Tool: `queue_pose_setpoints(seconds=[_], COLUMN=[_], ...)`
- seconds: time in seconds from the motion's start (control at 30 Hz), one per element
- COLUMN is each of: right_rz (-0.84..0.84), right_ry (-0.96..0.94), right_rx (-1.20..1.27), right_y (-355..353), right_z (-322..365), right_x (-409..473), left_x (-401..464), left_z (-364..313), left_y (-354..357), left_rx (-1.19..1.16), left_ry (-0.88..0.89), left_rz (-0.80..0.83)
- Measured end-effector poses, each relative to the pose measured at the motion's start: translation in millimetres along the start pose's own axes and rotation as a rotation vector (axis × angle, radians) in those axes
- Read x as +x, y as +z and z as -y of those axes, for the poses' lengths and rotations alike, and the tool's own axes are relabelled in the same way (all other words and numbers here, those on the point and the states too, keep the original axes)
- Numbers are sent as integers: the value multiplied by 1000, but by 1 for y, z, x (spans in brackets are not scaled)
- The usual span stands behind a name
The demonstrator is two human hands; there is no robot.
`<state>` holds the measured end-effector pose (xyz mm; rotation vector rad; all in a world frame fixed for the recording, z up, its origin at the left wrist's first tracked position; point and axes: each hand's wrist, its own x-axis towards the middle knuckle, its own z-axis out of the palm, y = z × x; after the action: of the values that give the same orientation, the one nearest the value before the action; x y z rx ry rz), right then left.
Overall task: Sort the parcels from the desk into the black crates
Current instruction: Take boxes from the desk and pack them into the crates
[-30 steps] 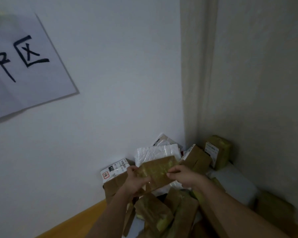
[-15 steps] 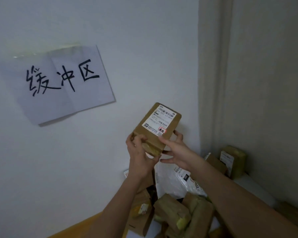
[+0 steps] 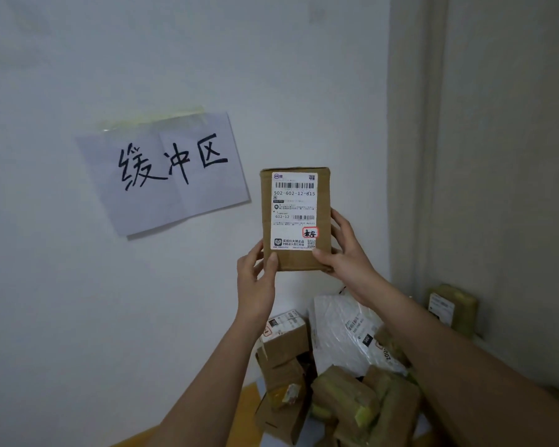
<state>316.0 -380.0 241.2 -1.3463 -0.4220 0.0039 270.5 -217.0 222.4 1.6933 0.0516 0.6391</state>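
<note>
A brown cardboard parcel [image 3: 296, 219] is held upright before the wall, right of a taped paper sign [image 3: 165, 172] handwritten "缓冲区". Its white label reads "502-602-12-815" and "602-12"; the smaller print is illegible. It is gripped at its lower corners by the left hand [image 3: 255, 279] and right hand [image 3: 344, 250], fingers curled behind, partly hidden. Below it, more parcels [image 3: 346, 372] are heaped, cut off by the frame's lower edge.

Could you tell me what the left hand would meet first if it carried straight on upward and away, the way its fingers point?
Probably the white wall behind. The left hand grips the cardboard parcel by its lower left corner, so the parcel would likely touch first, though depth is unclear.
</note>
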Motion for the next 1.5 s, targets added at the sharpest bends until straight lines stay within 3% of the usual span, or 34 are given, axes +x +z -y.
queue_pose_setpoints(seconds=[0.5,0.83,1.1,1.3,1.5], right_rz=[55,361,682,915,990], right_ry=[77,322,555,593,601], right_rx=[-52,-20,-76,-77,-140], right_y=[49,138,259,354,438], right_z=[-25,-88,-136,-139,-139], right_x=[-16,-16,-79,-151,-205], left_x=[-26,-72,-165,-236,-291], left_z=[14,35,47,36,27], left_y=[-61,-148,-261,-354,-439], left_rx=[31,61,118,8,-40], left_ry=[-165,-417,-766,-813,-810], left_rz=[-36,-144,-431,-744,-808])
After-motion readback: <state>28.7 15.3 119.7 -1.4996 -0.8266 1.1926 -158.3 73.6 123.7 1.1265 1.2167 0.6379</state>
